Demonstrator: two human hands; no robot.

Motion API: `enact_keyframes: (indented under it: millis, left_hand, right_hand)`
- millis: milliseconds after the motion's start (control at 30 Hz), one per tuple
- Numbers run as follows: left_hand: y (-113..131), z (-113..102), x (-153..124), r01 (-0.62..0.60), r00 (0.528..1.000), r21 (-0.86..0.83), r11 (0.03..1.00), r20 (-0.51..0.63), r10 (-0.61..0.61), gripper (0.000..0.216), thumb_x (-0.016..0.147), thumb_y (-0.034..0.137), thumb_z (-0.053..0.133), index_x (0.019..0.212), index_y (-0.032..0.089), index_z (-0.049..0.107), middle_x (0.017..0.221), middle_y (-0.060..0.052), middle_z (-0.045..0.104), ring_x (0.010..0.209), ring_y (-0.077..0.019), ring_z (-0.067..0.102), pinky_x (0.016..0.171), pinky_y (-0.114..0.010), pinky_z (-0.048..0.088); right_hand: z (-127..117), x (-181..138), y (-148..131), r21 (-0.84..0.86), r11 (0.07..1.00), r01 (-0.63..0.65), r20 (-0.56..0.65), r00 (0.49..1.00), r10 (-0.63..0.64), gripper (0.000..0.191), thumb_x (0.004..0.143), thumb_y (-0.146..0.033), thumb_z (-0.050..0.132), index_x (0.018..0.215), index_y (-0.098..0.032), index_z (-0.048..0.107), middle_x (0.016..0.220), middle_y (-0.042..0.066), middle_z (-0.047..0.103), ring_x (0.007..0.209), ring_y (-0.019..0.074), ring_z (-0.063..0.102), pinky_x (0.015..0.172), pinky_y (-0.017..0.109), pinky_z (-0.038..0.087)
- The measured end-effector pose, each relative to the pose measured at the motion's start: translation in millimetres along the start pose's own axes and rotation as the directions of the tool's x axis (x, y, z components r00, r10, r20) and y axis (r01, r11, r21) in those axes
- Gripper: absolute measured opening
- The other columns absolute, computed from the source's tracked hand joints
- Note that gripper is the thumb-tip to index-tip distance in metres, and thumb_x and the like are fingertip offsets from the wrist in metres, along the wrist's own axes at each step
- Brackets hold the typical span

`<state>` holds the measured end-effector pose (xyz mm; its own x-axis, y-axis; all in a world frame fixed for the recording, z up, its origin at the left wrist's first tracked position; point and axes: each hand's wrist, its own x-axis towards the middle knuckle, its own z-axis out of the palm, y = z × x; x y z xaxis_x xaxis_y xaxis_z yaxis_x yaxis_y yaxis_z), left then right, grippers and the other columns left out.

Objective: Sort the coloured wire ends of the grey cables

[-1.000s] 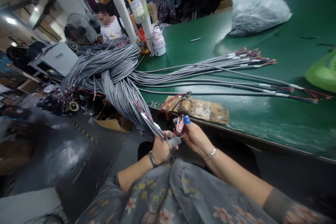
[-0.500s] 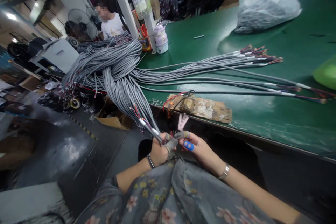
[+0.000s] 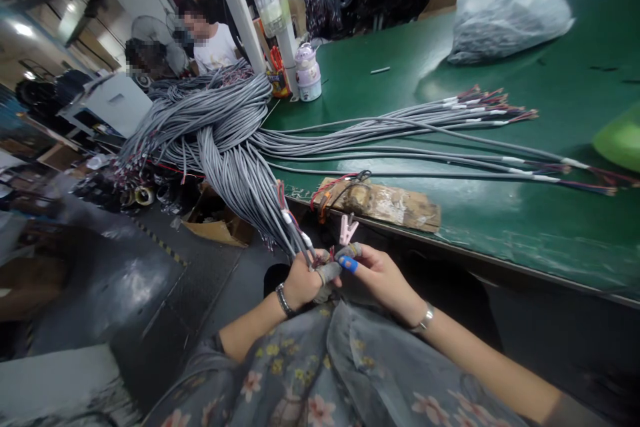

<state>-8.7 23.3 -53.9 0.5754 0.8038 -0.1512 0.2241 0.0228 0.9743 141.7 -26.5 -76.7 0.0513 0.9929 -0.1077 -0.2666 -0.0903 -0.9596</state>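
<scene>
My left hand (image 3: 303, 280) is closed round the end of a grey cable (image 3: 290, 230) that hangs off the table's edge, with thin red wires sticking out by the fingers. My right hand (image 3: 381, 277) meets it from the right, pinching at those wire ends with a grey-taped finger and a blue fingertip cover. A small pink clip (image 3: 346, 229) stands just above the fingers. The thick bundle of grey cables (image 3: 220, 127) runs from the far left down to my hands.
More grey cables with coloured wire ends (image 3: 480, 110) lie across the green table (image 3: 500, 213). A taped cardboard pad (image 3: 395, 205) sits at its near edge. A plastic bag (image 3: 510, 7) and a white jar (image 3: 306, 73) stand farther back. A person in white sits at the far left.
My right hand drew down from the clip to the cable end and now pinches the wires. The left hand has raised the cable a little.
</scene>
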Motion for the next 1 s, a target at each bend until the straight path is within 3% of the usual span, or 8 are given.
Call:
enact_keyframes:
  millis: [100,300,400,600,800,1000]
  left_hand:
    - [-1.7,7.6,-3.0,-0.082,0.987,-0.024,0.996,-0.139,0.078,0.041,0.076,0.050,0.064,0.052,0.016,0.064,0.053,-0.004,0.062,0.053,-0.0137,0.055,0.056,-0.026,0.043]
    - [-10.8,8.9,-7.0,-0.135,0.964,0.004,0.991,-0.230,0.132,0.041,0.079,0.048,0.063,0.054,0.017,0.065,0.053,-0.004,0.063,0.054,-0.0146,0.055,0.055,-0.026,0.043]
    - [-20.2,6.0,-6.3,-0.123,0.954,-0.011,0.992,-0.276,0.116,0.039,0.080,0.048,0.062,0.056,0.017,0.066,0.053,-0.004,0.063,0.053,-0.0135,0.054,0.055,-0.026,0.041]
    - [-30.6,9.1,1.2,-0.127,0.911,-0.262,0.957,-0.413,0.008,0.037,0.075,0.047,0.068,0.053,0.017,0.064,0.050,-0.002,0.061,0.051,-0.0125,0.052,0.057,-0.026,0.043]
    - [-22.5,8.3,2.1,-0.077,0.944,-0.226,0.971,-0.330,-0.002,0.044,0.073,0.054,0.065,0.050,0.017,0.063,0.049,-0.003,0.060,0.048,-0.0115,0.047,0.052,-0.025,0.038]
    - [-15.0,0.6,1.7,0.012,0.996,-0.186,0.983,-0.083,-0.028,0.051,0.072,0.059,0.065,0.045,0.016,0.061,0.043,-0.003,0.055,0.044,-0.0103,0.043,0.050,-0.025,0.038]
  right_hand:
    - [8.1,1.1,1.6,0.104,0.992,-0.068,-0.047,0.996,0.073,0.040,0.064,-0.057,0.074,0.067,-0.020,0.060,0.055,0.000,0.062,0.054,0.0130,0.050,0.056,0.028,0.040]
    - [20.8,8.5,2.1,0.251,0.945,-0.211,-0.028,0.974,0.224,0.047,0.055,-0.057,0.080,0.063,-0.020,0.053,0.047,-0.002,0.057,0.046,0.0098,0.042,0.047,0.024,0.029]
    - [20.4,9.9,3.0,0.225,0.951,-0.210,-0.039,0.974,0.224,0.048,0.053,-0.058,0.081,0.063,-0.019,0.055,0.051,-0.001,0.058,0.047,0.0096,0.042,0.047,0.024,0.031]
    - [17.2,7.1,4.2,0.181,0.970,-0.161,-0.068,0.982,0.176,0.051,0.047,-0.060,0.082,0.061,-0.018,0.057,0.055,-0.002,0.055,0.051,0.0095,0.041,0.049,0.025,0.032]
    - [15.1,8.7,5.4,0.233,0.963,-0.134,-0.064,0.986,0.152,0.043,0.054,-0.054,0.082,0.063,-0.019,0.058,0.057,-0.002,0.057,0.051,0.0104,0.042,0.051,0.026,0.033]
    - [18.9,12.4,9.9,0.356,0.919,-0.169,0.030,0.985,0.169,0.040,0.058,-0.049,0.082,0.069,-0.020,0.056,0.054,-0.003,0.058,0.046,0.0117,0.049,0.049,0.027,0.031]
